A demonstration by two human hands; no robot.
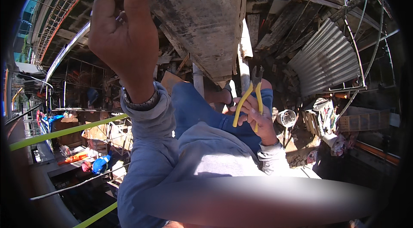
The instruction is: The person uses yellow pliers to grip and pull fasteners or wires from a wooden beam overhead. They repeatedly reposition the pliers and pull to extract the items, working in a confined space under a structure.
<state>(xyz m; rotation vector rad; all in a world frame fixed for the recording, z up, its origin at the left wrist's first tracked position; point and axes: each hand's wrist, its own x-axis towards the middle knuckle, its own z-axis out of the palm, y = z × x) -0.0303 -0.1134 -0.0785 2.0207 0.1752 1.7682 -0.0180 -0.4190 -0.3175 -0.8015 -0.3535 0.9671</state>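
My left hand point(124, 41) is raised at the upper left, in front of a broad worn board point(200, 17). Its fingers curl in against the thumb in a pinch; whatever lies between the tips is hidden. A metal-banded watch point(142, 101) circles that wrist, below which a grey sleeve begins. Lower and to the right, my right hand point(263, 121) holds a pair of pliers point(244, 105) by the yellow handles, over my blue-trousered leg point(198, 105). The pliers' dark jaws point upward and stand apart, and the handles are spread.
Corrugated metal sheeting point(325, 60) leans at the right among thin bars. A whitish bucket point(287, 118) stands below near scrap wood. A yellow-green strap point(69, 133) crosses at the left. Far below, another person in blue point(101, 164) is bent over. Long rebar cages point(58, 17) run along the upper left.
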